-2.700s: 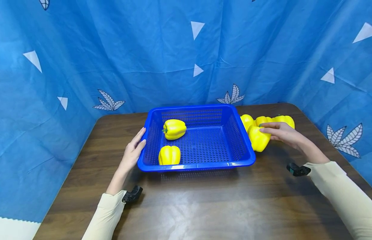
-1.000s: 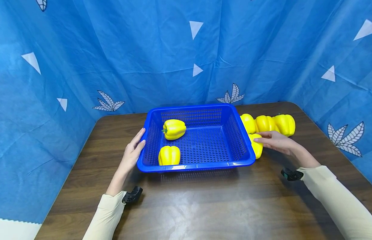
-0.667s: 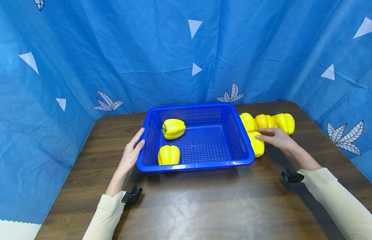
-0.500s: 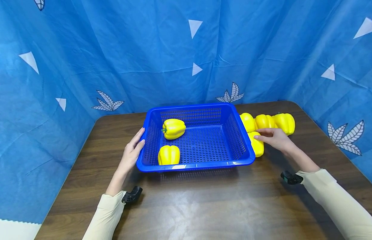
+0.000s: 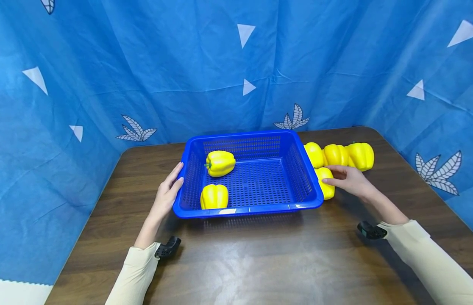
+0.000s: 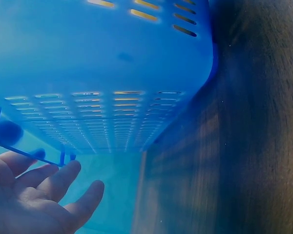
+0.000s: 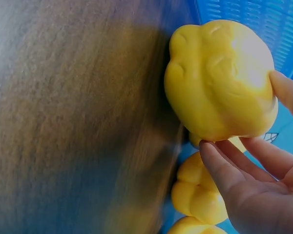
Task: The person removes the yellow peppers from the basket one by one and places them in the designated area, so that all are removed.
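A blue plastic basket (image 5: 248,210) sits on the table with two yellow bell peppers inside, one (image 5: 220,163) at the back left and one (image 5: 214,197) at the front left. My left hand (image 5: 165,195) rests against its left rim, fingers nearly straight; in the left wrist view they lie beside the outer rim. Just outside the basket's right wall, my right hand (image 5: 351,181) holds another yellow bell pepper (image 7: 222,80) between thumb and fingers. From above, the basket rim and my fingers partly hide this pepper.
Behind my right hand several more yellow bell peppers (image 5: 335,155) lie in a row along the basket's right side. A blue patterned curtain (image 5: 217,63) hangs behind and beside the brown wooden table (image 5: 251,258).
The pepper in my right hand has moved slightly left and nearer, from a tilted pose down beside the basket's right wall. My left hand stays at the rim.
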`<state>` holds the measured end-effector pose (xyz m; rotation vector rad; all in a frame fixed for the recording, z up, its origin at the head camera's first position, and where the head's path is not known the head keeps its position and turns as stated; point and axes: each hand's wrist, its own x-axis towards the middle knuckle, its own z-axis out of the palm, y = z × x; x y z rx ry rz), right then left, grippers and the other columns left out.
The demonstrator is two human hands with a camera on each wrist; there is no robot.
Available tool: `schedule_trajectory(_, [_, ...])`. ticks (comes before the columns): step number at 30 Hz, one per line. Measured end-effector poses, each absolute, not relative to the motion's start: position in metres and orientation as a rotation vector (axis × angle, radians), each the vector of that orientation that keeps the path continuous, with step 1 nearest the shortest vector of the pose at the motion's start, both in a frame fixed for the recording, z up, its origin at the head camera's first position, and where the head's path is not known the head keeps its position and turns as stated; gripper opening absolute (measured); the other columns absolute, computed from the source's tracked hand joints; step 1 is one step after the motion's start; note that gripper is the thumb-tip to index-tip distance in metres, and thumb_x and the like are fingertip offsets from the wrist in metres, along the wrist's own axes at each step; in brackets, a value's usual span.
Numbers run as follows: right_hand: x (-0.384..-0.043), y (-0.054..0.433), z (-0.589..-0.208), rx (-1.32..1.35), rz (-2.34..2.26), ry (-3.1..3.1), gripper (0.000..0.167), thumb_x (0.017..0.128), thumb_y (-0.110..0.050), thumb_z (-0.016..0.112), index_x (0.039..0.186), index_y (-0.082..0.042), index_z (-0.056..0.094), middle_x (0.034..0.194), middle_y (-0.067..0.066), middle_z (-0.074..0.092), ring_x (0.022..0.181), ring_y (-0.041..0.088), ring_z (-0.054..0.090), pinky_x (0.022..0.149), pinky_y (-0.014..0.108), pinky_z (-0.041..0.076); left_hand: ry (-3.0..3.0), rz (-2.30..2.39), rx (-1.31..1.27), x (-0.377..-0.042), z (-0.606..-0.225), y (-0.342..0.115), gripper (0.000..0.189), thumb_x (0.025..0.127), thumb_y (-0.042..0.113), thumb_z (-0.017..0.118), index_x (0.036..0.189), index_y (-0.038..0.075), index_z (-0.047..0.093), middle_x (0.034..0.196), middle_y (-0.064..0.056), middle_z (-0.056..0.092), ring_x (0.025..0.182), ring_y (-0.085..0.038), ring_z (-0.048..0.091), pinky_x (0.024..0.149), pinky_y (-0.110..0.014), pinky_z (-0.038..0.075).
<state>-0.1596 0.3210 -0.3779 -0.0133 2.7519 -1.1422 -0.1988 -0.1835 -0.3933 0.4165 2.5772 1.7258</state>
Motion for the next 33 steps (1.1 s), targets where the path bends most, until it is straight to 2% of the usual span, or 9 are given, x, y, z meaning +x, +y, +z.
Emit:
schedule_trajectory(9, [-0.159, 0.317, -0.379, -0.018, -1.127, 2.765, 0.068, 0.092, -0.037, 0.056, 0.137, 0.01, 0.037, 0.128, 0.031, 0.053, 0.11, 0.041, 0.057, 0.094, 0.05, 0.051, 2.582, 1.719, 0.411, -0.197, -0.394, -0.185, 0.05, 0.102, 0.024, 0.037, 0.149, 0.013, 0.026, 0.158, -0.009, 0.019, 0.146, -0.032, 0.019, 0.117, -0.053, 0.021])
schedule_trajectory(26, [-0.157, 0.324, -0.366, 0.015, -1.1, 2.732, 0.074, 0.093, -0.041, 0.053, 0.141, 0.01, 0.029, 0.139, 0.033, 0.041, 0.124, 0.046, 0.046, 0.101, 0.056, 0.043, 2.564, 1.73, 0.407, -0.197, -0.393, -0.183, 0.05, 0.101, 0.026, 0.037, 0.149, 0.016, 0.026, 0.158, -0.007, 0.02, 0.146, -0.031, 0.019, 0.116, -0.053, 0.022])
schedule_trajectory(33, [-0.159, 0.327, -0.356, 0.024, -1.097, 2.753, 0.074, 0.093, -0.041, 0.053, 0.141, 0.01, 0.029, 0.143, 0.033, 0.036, 0.128, 0.047, 0.043, 0.101, 0.053, 0.04, 2.581, 1.702, 0.403, -0.197, -0.391, -0.182, 0.05, 0.102, 0.026, 0.037, 0.149, 0.017, 0.024, 0.159, -0.007, 0.019, 0.146, -0.033, 0.019, 0.116, -0.054, 0.023])
